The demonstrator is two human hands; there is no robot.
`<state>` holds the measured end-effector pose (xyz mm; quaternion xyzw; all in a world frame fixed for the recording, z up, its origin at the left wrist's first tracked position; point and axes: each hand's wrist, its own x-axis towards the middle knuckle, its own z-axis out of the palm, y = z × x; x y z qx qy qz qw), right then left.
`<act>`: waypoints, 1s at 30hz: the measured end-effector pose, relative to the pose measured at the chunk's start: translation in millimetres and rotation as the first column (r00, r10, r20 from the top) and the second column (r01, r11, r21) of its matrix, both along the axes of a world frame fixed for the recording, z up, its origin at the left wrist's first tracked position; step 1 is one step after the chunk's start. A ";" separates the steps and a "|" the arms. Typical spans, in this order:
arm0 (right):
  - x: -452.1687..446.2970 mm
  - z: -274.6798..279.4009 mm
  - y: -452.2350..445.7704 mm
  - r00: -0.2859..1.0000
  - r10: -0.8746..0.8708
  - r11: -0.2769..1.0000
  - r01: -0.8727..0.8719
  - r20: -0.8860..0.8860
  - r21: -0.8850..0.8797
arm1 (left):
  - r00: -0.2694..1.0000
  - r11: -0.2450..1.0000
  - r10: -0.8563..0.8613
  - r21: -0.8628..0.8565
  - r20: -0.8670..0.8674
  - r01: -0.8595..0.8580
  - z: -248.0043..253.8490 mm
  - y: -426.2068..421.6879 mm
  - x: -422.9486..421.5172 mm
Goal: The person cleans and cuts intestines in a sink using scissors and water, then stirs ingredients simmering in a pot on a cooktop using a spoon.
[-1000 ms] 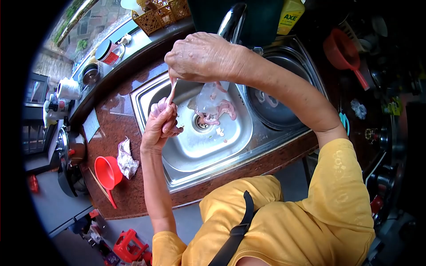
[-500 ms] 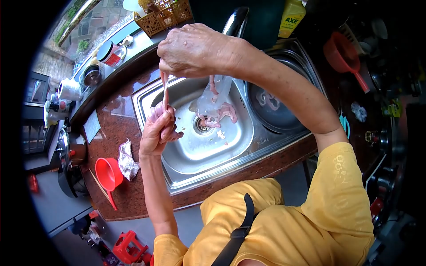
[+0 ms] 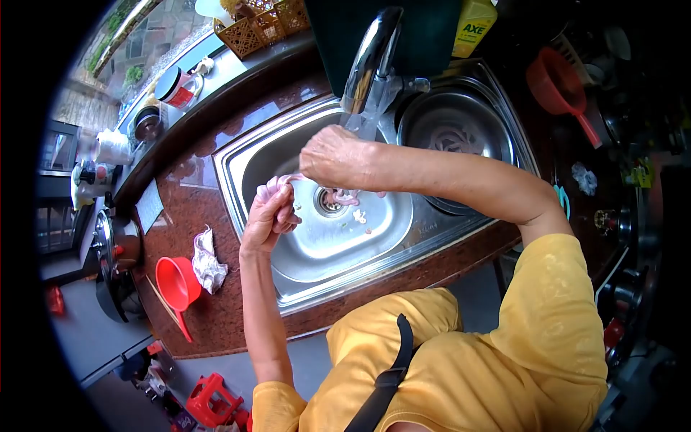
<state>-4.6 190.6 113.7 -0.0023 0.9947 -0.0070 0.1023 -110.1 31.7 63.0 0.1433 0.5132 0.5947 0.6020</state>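
Observation:
Over the left part of the steel sink (image 3: 317, 255), my left hand (image 3: 268, 216) is closed around a pink, slimy strip of meat (image 3: 289, 177). The strip runs a short way to my right hand (image 3: 335, 157), whose fingers are closed on its other end. Below my right hand, more pink pieces (image 3: 344, 199) lie by the drain, partly hidden by that hand. Small pale scraps (image 3: 359, 216) are on the sink floor. Behind my right hand a clear plastic bag (image 3: 368, 124) shows under the chrome faucet (image 3: 371, 61).
A round pan (image 3: 461, 129) with pale strips sits in the right basin. On the left counter are a red ladle (image 3: 178, 283), a crumpled cloth (image 3: 208, 263) and sticks. A yellow bottle (image 3: 473, 27) stands behind the sink; a red scoop (image 3: 558, 83) is at the right.
My right hand has moved down and to the right, from above my left hand to beside it. The strip between them has gone from upright to nearly level, and the faucet now shows.

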 end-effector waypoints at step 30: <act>-12.2 -82.2 68.4 0.729 -0.661 0.186 -0.067 -0.175 -0.980 | 0.972 0.982 0.173 0.106 -0.157 -0.157 36.5 36.9 -6.6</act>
